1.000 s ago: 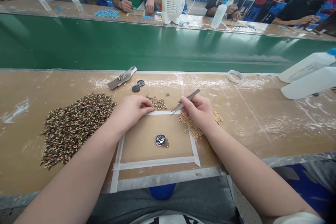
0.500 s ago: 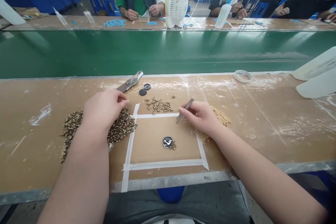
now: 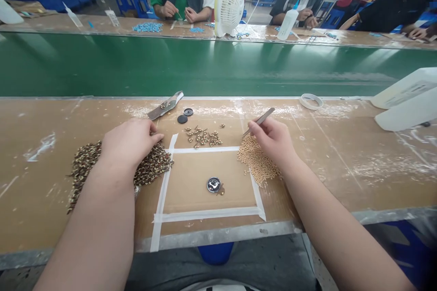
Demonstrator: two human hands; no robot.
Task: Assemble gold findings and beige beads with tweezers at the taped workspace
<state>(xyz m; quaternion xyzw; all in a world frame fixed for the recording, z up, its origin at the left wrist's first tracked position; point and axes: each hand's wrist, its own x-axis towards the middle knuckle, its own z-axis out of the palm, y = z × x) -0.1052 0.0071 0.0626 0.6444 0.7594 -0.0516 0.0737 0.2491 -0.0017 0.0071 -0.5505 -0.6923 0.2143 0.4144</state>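
My right hand [image 3: 275, 138] grips metal tweezers [image 3: 262, 117], whose tips point down at the far edge of a pile of small tan beads [image 3: 257, 163]. My left hand [image 3: 131, 138] is held over a heap of small dark and brass-coloured pieces [image 3: 153, 163], with its fingers curled toward the thumb; whatever they may hold is hidden. Between the hands, inside a white tape frame [image 3: 208, 214], lies a small round dish of shiny dark liquid [image 3: 213, 184]. Some small brass pieces with thin stems [image 3: 203, 137] are scattered just beyond the tape.
Two black round caps [image 3: 182, 119] and a strip-like packet [image 3: 166, 105] lie behind my left hand. A tape roll [image 3: 311, 101] and white bottles [image 3: 406, 104] are at the right. Past the green belt [image 3: 191, 66], people sit by a fan [image 3: 229, 4].
My right hand with the tweezers has moved away from the tape frame to the pile's far edge, uncovering more beads. My left hand stays over the dark heap. The view has shifted slightly.
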